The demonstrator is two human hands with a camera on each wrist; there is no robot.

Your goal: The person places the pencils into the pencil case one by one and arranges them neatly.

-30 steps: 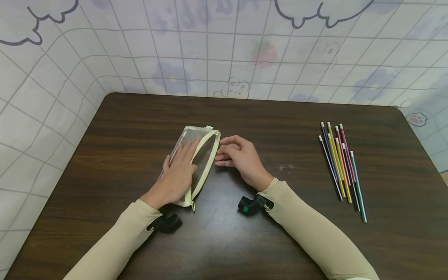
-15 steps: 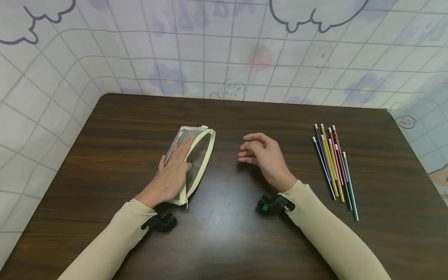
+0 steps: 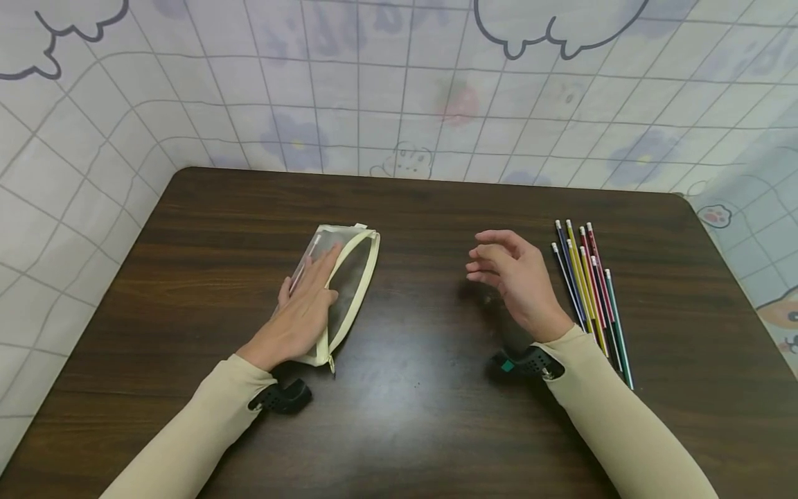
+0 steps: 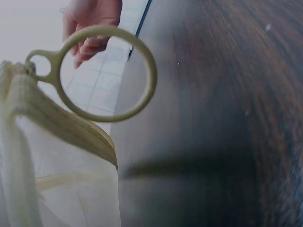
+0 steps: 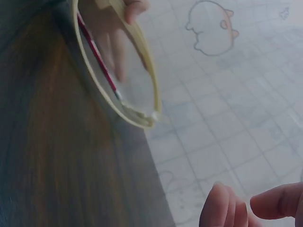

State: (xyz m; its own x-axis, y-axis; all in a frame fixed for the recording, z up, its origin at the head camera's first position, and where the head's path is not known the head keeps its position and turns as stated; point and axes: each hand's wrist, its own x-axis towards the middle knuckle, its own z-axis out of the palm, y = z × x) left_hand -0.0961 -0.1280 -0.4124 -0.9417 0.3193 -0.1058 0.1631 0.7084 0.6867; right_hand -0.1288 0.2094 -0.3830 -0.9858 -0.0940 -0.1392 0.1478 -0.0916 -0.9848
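A see-through pencil pouch (image 3: pixel 356 281) with pale yellow edging lies left of the table's middle, its zipped mouth gaping to the right. My left hand (image 3: pixel 298 313) rests on it with straight fingers. In the right wrist view a red pencil (image 5: pixel 98 55) shows inside the mouth. The left wrist view has the pouch's round zip ring (image 4: pixel 151 71) close up. My right hand (image 3: pixel 520 281) is over the table between the pouch and a bunch of pencils (image 3: pixel 589 284), its fingers loosely curved and holding nothing.
Those pencils lie side by side at the right, white eraser ends pointing away from me, partly hidden by my right wrist and sleeve. The dark wooden table (image 3: pixel 405 430) ends at a printed, grid-patterned cloth (image 3: pixel 386 90) at the back and left.
My right hand has left the pouch's mouth and travelled right to beside the pencils. My left hand has stayed on the pouch; the head view has shifted slightly.
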